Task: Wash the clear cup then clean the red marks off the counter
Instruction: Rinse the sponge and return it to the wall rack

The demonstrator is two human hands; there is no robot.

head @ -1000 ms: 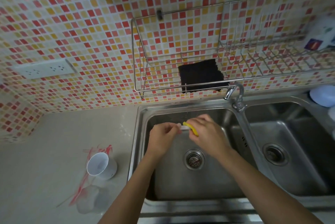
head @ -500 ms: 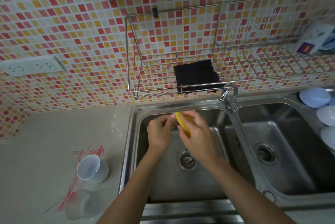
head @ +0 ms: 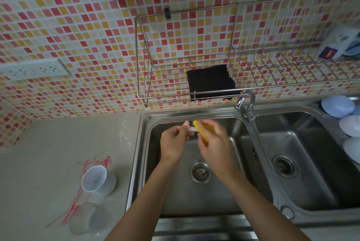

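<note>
The clear cup [head: 87,219] stands on the grey counter [head: 48,143] at the lower left, over smeared red marks [head: 75,204]. More red marks [head: 97,161] lie behind a white cup [head: 97,180] that stands just beyond the clear one. Both hands are over the left sink basin [head: 194,197], away from the cups. My left hand [head: 174,142] pinches a small pale object [head: 191,128] that I cannot make out. My right hand [head: 214,143] grips a yellow sponge [head: 201,133] pressed against that object.
A wire rack [head: 165,95] on the tiled wall holds a black cloth [head: 212,82]. The faucet [head: 246,102] stands between the basins, with the right basin [head: 311,172] beyond it. Pale blue bowls [head: 338,106] sit at the far right. A wall socket [head: 33,69] is at the left.
Both hands stay over the left basin. The right hand has turned and shifted the yellow sponge against the small object in the left hand. The cups have not moved.
</note>
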